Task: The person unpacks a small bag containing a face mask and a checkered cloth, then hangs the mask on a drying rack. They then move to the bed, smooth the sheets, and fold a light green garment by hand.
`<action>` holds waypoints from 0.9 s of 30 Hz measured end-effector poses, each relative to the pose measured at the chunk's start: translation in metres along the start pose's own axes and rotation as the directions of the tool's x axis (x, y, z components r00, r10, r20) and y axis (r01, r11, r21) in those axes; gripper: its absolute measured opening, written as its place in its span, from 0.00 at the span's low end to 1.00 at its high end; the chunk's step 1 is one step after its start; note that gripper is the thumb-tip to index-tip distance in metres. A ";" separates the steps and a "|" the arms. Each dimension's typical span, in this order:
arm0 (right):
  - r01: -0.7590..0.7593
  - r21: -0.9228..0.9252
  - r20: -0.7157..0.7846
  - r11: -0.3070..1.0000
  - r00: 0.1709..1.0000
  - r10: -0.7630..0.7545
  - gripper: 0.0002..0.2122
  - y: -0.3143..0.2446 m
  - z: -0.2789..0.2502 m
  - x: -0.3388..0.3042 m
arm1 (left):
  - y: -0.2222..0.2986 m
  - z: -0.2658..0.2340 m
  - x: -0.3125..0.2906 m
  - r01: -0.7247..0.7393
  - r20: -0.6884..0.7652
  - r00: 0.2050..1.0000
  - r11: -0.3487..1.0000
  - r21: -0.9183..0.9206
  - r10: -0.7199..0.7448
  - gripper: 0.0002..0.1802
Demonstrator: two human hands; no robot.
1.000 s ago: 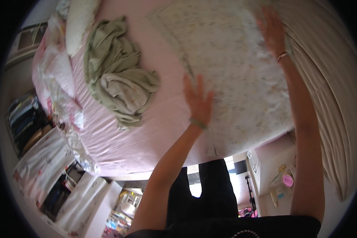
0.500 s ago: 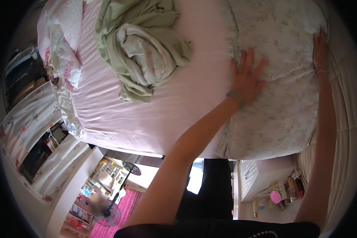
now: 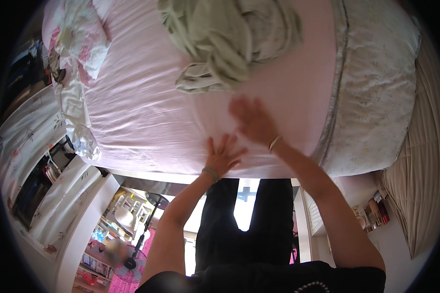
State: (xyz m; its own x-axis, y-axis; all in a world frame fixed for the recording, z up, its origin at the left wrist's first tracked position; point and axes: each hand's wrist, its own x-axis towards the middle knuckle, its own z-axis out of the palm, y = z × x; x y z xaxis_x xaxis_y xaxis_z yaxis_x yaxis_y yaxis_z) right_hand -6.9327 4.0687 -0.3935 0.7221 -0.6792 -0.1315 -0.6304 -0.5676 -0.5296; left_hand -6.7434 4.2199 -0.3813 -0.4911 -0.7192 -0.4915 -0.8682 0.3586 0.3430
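My left hand point(image 3: 223, 157) rests on the pink bed sheet point(image 3: 146, 112) close to the bed's near edge, its fingers spread and nothing in them. Farther in and a little to the right, my right hand point(image 3: 255, 121) is over the same sheet, blurred by motion, with its fingers stretched out. I cannot tell whether it touches the cloth. Beyond both hands lies a crumpled light green quilt point(image 3: 215, 49) with a pale patterned side. The pillow point(image 3: 376, 97), pale and printed with small flowers, fills the right end of the bed.
A padded beige headboard point(image 3: 420, 117) borders the bed at right. Floral pink-and-white cloth point(image 3: 85, 49) is bunched at the left end. Below left stand a fan point(image 3: 129, 263) and a shelf of books point(image 3: 97, 265). Small bottles sit on a bedside surface point(image 3: 371, 222) at lower right.
Both hands have left the pillow and moved left onto the pink sheet. The view has shifted, so the green quilt appears farther right and higher.
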 end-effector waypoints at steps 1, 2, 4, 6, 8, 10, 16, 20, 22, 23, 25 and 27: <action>0.154 0.054 0.066 0.987 0.985 -0.158 0.29 -0.028 0.026 -0.017 | -0.002 0.005 -0.022 -0.072 0.059 0.996 0.997 -0.003 0.072 0.29; 0.260 0.071 0.042 0.963 0.964 -0.263 0.31 -0.054 0.054 -0.037 | -0.006 0.006 -0.045 -0.104 0.211 0.970 0.992 -0.077 0.118 0.31; 0.302 0.259 0.152 0.917 0.925 -0.348 0.29 -0.104 0.086 -0.065 | -0.017 0.005 -0.095 -0.223 0.255 0.931 0.960 -0.167 0.261 0.27; 0.411 0.383 0.264 0.827 0.810 -0.525 0.27 -0.138 0.080 -0.065 | -0.035 -0.009 -0.127 -0.238 0.323 0.881 0.914 -0.329 0.346 0.20; 0.457 0.384 0.181 0.802 0.814 -0.551 0.25 -0.148 0.074 -0.052 | -0.066 -0.033 -0.123 -0.050 0.246 0.950 0.871 -0.488 0.192 0.14; 0.254 0.297 0.148 0.921 0.940 -0.307 0.24 -0.142 0.034 0.017 | -0.116 -0.055 -0.085 0.089 -0.117 0.966 0.719 -0.690 -0.232 0.13; 0.071 0.103 -0.218 0.992 0.975 -0.047 0.26 -0.112 0.028 0.185 | -0.229 -0.118 0.018 0.258 -0.429 0.864 0.963 -0.072 -0.264 0.31; 0.157 0.109 0.017 0.982 0.987 -0.160 0.29 -0.152 0.078 0.135 | -0.226 -0.050 -0.063 0.161 -0.095 0.983 0.985 0.055 -0.155 0.34; 0.385 0.082 0.178 0.919 0.902 -0.394 0.30 -0.181 0.103 0.060 | -0.201 0.014 -0.148 -0.056 -0.019 0.998 0.971 0.234 0.062 0.41; 0.323 0.263 0.340 0.909 0.851 -0.401 0.27 -0.202 0.097 0.030 | -0.185 0.031 -0.192 -0.152 0.117 0.983 0.981 0.117 0.139 0.40; 0.190 0.312 0.434 0.931 0.843 -0.317 0.25 -0.210 0.092 -0.015 | -0.161 0.032 -0.250 -0.176 0.411 0.898 0.984 0.006 0.158 0.35; -0.123 0.370 0.145 0.921 0.987 0.073 0.24 -0.201 0.060 -0.023 | -0.147 0.020 -0.273 0.190 0.372 0.925 0.948 -0.256 -0.085 0.29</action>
State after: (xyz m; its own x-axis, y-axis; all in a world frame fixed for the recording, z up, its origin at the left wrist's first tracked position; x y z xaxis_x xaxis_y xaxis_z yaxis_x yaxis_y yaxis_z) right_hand -6.8051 4.2263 -0.3340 0.7075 -0.6446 -0.2898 -0.5635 -0.2670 -0.7817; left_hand -6.4836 4.3752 -0.3138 -0.4067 -0.4741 -0.7809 -0.8981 0.0507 0.4369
